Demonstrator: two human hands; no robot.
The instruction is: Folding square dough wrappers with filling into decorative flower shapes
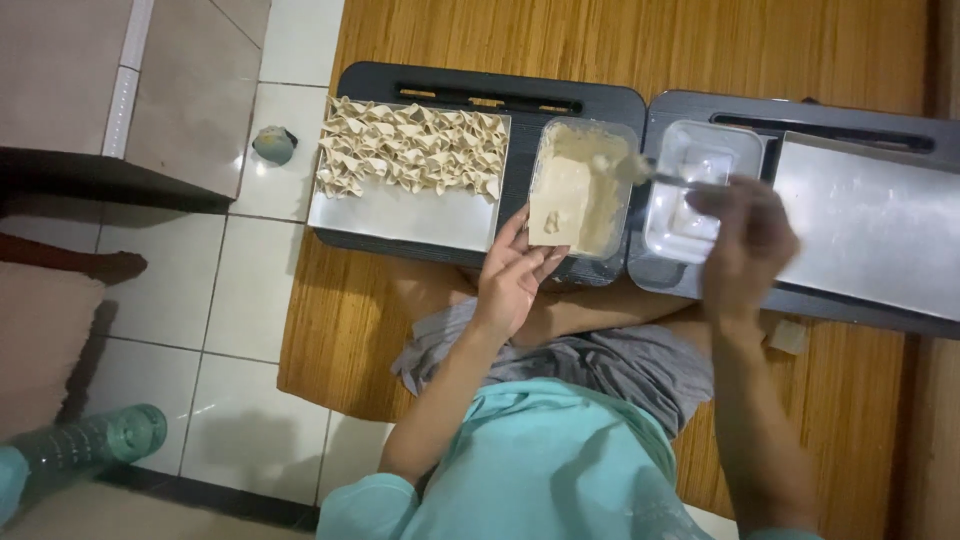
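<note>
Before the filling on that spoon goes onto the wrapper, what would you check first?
1. Wrapper lies flat on the left hand: ok.
2. Spoon is held by the right hand: ok, though blurred.
3. Spoon carries filling: ok, a lump shows at its tip.
4. Filling tub has plenty left: ok.
5. Tray of folded dumplings has free space: ok, the near strip is bare.
6. Small clear tub holds water: cannot tell.
</note>
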